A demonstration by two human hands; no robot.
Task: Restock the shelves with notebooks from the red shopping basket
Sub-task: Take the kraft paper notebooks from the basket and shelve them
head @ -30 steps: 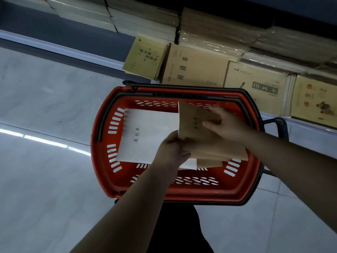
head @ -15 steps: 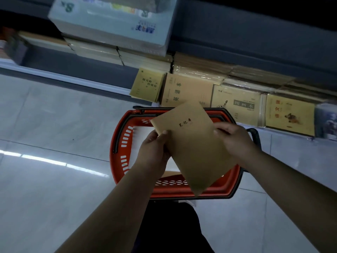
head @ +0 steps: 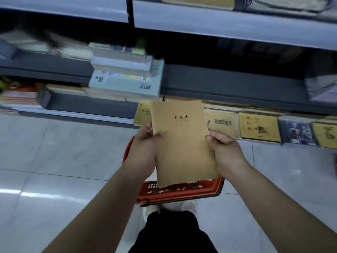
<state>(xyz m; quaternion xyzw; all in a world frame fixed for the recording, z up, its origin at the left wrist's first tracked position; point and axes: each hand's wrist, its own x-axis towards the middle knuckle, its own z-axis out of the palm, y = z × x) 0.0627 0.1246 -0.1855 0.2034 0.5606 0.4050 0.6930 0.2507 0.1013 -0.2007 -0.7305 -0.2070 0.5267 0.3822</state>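
A brown kraft notebook [head: 183, 143] with dark characters on its cover is held upright in front of me. My left hand [head: 144, 152] grips its left edge, thumb on the cover. My right hand [head: 225, 154] grips its right edge. Below the notebook stands the red shopping basket [head: 182, 193] on the floor, mostly hidden by the notebook and my hands. The bottom shelf [head: 78, 115] behind holds yellow exercise books [head: 259, 127] standing face out.
Grey shelf boards [head: 228, 84] run across the upper view, with stacked paper packs [head: 125, 83] at left centre and blurred goods to the far left and right. White tiled floor [head: 54, 161] spreads on both sides of the basket. My shoes and dark trousers [head: 173, 232] are below.
Both hands have lifted the brown notebook out of the basket and turned it upright, cover facing me. My view has tilted up, showing more shelves.
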